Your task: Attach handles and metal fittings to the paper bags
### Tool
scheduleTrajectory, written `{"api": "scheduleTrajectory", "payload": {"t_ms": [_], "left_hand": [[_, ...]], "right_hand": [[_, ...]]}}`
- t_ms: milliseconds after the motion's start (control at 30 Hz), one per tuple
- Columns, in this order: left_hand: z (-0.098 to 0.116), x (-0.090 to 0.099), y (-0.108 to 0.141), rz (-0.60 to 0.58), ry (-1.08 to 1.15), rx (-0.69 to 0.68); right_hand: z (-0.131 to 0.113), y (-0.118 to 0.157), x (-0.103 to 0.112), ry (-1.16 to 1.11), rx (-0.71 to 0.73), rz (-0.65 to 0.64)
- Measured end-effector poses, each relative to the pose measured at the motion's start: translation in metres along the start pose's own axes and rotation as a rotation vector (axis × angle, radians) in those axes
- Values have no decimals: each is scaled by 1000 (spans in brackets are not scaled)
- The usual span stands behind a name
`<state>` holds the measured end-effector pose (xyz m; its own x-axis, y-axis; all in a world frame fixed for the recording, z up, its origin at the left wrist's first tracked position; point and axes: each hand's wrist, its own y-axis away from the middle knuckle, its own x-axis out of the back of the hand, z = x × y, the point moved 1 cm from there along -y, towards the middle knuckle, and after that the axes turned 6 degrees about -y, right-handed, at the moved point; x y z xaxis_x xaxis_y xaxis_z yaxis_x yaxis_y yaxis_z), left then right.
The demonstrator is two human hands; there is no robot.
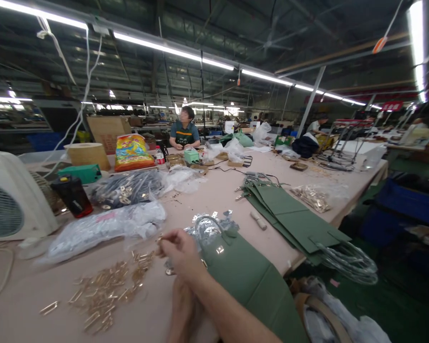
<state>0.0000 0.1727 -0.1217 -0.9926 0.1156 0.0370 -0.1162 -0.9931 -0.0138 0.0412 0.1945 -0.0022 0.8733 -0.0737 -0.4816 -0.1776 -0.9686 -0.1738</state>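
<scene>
My right hand (180, 250) is closed in a pinch at the right edge of a pile of gold-coloured metal buckles (109, 281). A small gold-coloured metal piece (160, 239) shows at its fingertips, too blurred to make out its shape. Behind my right wrist is my left hand (182, 293), its fingers mostly hidden. A green bag panel (241, 267) with a plastic-wrapped handle (203, 221) lies just right of both hands, bearing a small shiny square fitting (219, 249). Beyond it, silver foil-like pieces (216, 223) are scattered on the table.
More green panels (289, 214) are stacked at the right edge, handles overhanging. A plastic bag (107, 228), a dark bottle (72, 195) and a white fan heater (14, 200) stand left. A co-worker (184, 131) sits across the table (218, 190).
</scene>
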Motion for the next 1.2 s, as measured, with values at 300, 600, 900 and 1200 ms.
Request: {"api": "scheduleTrajectory", "payload": {"t_ms": [300,600,900,1200], "left_hand": [[7,-2,11,72,-108,-10],[19,-19,14,395,-494,-489],[66,-80,3,-179,-630,-773],[37,-132,2,-296,-471,-581]], "right_hand": [[-38,59,194,144,-47,275],[-44,74,236,271,-141,357],[-44,68,250,46,-154,389],[-40,68,263,43,-83,373]]}}
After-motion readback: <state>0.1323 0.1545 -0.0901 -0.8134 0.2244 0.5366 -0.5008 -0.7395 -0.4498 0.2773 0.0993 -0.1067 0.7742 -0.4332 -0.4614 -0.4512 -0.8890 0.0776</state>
